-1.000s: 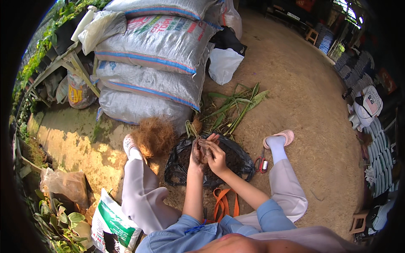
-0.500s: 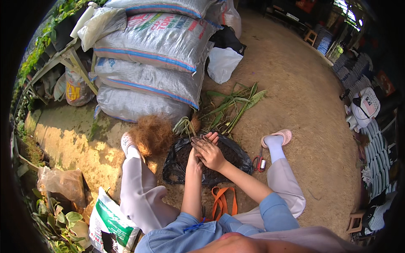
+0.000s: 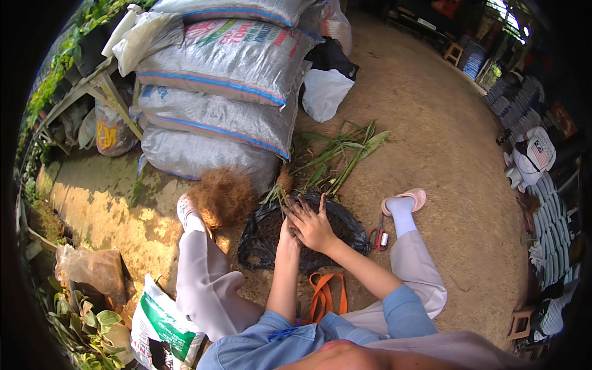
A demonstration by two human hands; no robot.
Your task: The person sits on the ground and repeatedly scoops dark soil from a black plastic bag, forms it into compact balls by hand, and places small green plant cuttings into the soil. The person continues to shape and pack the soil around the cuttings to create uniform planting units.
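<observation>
Plant [image 3: 274,193] points forward-left lengthwise; hands [image 3: 312,229] overlap, right one splayed; left's hold hidden.

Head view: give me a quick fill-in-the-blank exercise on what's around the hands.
1. The right hand overlaps the left hand above a ____-coloured bag.
2. The scissors lie on the person's ____ side.
3. The fibre clump lies beside the person's ____ shoe.
4. The strap is ____ in colour.

Missing words: black; right; left; orange.
</observation>
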